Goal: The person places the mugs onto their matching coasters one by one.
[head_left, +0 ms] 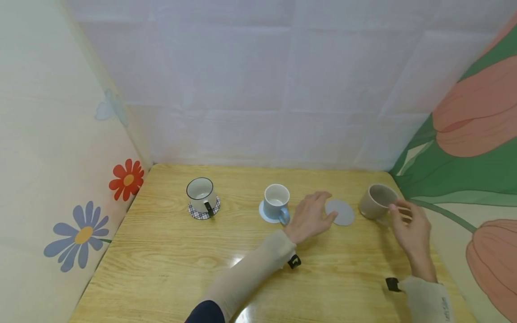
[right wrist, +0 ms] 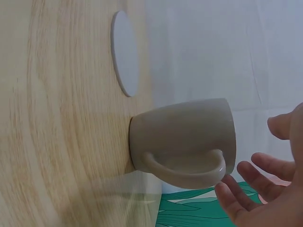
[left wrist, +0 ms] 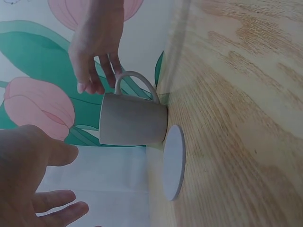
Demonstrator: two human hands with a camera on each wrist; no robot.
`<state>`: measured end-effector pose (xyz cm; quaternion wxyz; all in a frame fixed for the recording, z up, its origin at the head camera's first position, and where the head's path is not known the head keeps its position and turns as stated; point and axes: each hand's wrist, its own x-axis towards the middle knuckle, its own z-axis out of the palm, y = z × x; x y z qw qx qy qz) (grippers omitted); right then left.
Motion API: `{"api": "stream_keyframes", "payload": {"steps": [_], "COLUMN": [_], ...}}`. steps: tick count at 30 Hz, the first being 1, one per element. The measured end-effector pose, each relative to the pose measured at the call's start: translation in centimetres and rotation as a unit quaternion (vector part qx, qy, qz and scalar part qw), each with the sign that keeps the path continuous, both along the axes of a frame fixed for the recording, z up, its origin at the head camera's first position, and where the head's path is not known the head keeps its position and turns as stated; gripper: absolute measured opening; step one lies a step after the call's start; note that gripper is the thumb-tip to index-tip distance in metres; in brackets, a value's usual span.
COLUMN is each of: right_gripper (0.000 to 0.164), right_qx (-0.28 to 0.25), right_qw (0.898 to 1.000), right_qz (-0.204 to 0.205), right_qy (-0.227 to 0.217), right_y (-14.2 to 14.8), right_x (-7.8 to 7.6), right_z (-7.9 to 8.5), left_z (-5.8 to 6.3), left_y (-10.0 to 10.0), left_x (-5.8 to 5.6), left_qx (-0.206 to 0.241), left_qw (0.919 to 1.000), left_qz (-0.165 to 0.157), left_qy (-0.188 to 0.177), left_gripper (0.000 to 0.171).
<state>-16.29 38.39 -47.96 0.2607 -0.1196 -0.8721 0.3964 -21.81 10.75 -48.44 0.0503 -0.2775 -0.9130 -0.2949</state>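
A grey-beige mug (head_left: pixel 369 207) stands upright on the wooden table at the right, its handle (right wrist: pixel 189 179) toward the right hand. The right hand (head_left: pixel 414 231) is beside it, fingers loosely bent, fingertips right at the top of the handle and not curled round it. Just left of the mug lies a round grey coaster (head_left: pixel 340 212) with nothing on it. Over the table between that coaster and a light blue mug (head_left: pixel 276 199) hovers the left hand (head_left: pixel 308 217), fingers spread and holding nothing. In the left wrist view its thumb and fingers (left wrist: pixel 59 153) are apart from the mug.
The light blue mug stands on a pale blue coaster (head_left: pixel 266 218), close to the left hand. Farther left, a white mug (head_left: pixel 199 197) with dark rim and handle stands on a checked coaster (head_left: pixel 199 215). White cloth (head_left: pixel 242 89) hangs behind the table (head_left: pixel 181 269); flower-patterned panels flank it.
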Motion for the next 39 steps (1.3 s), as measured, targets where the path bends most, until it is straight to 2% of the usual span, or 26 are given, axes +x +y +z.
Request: {"api": "stream_keyframes", "payload": {"steps": [7, 11, 18, 22, 28, 34, 39], "right_gripper": [0.043, 0.046, 0.050, 0.046, 0.050, 0.049, 0.049], "right_qx": [-0.011, -0.019, -0.022, -0.016, -0.028, -0.018, -0.058], "right_qw": [0.999, 0.997, 0.993, 0.992, 0.990, 0.994, 0.994], "right_qz": [-0.018, -0.027, -0.025, -0.018, -0.007, -0.002, -0.001], "right_qy": [-0.037, -0.070, -0.117, -0.122, -0.137, -0.110, -0.095], "right_y": [1.0, 1.6, 2.5, 2.7, 2.8, 2.5, 2.2], "right_x": [-0.2, -0.2, -0.3, -0.3, -0.1, -0.1, -0.1], "right_z": [-0.9, -1.6, -3.0, -3.6, -3.8, -4.1, -4.2], "left_z": [-0.6, -0.8, -1.2, -1.4, -1.6, -1.9, -2.3], "left_y": [0.4, 0.6, 0.7, 0.8, 1.4, 1.9, 2.3], "left_x": [-0.2, -0.3, -1.0, -1.4, -1.5, -1.5, -1.5], "left_qx": [-0.014, -0.020, -0.025, -0.027, -0.033, -0.043, -0.062], "left_qw": [0.9997, 0.9996, 0.9993, 0.9993, 0.9992, 0.9987, 0.9974], "left_qz": [0.009, 0.012, 0.014, 0.013, 0.018, 0.026, 0.035], "left_qy": [0.019, 0.018, 0.026, 0.024, 0.008, 0.003, -0.009], "left_gripper": [0.057, 0.056, 0.055, 0.055, 0.055, 0.054, 0.055]}}
